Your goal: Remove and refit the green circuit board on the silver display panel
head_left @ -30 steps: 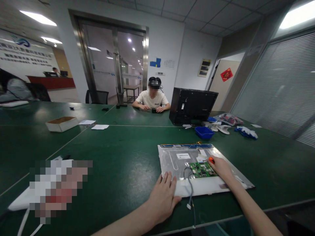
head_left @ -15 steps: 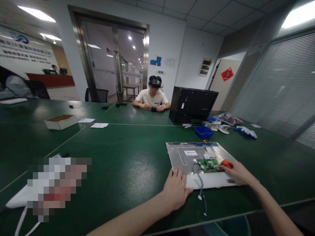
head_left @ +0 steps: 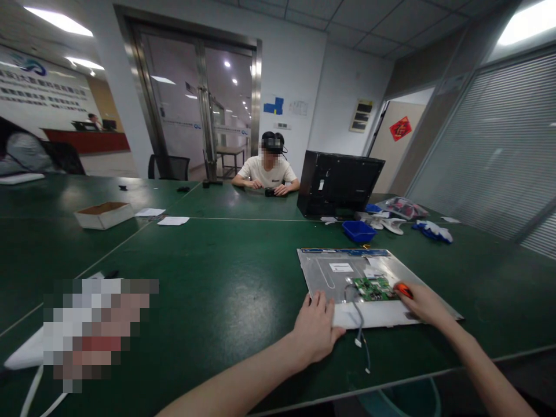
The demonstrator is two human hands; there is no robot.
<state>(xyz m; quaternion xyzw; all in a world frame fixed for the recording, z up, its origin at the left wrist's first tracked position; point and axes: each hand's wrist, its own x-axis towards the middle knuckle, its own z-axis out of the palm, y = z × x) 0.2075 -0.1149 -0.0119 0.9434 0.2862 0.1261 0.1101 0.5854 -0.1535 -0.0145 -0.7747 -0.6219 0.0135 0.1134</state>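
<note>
A flat metal display panel (head_left: 317, 272) lies on the green table, with a green circuit board (head_left: 374, 289) on it. My left hand (head_left: 317, 327) rests on the panel's near left corner, fingers spread on its edge. My right hand (head_left: 419, 301) is closed around an orange and black tool (head_left: 403, 290) at the board's right end; the tool's tip is hidden. Grey cables (head_left: 360, 324) run from the board over the panel's near edge and end in small white connectors on the table.
Beyond the panel are a blue tray (head_left: 359, 231), a black monitor (head_left: 341, 184) and gloves (head_left: 434, 231). A person (head_left: 269, 168) sits across the table (head_left: 226, 260). An open box (head_left: 105, 215) and papers (head_left: 173, 220) lie left. A bin (head_left: 403, 399) is below the near edge.
The panel, with its board and cables, has shifted slightly right and turned a little. Both my hands have moved slightly right with it. The orange tool stays in my right hand.
</note>
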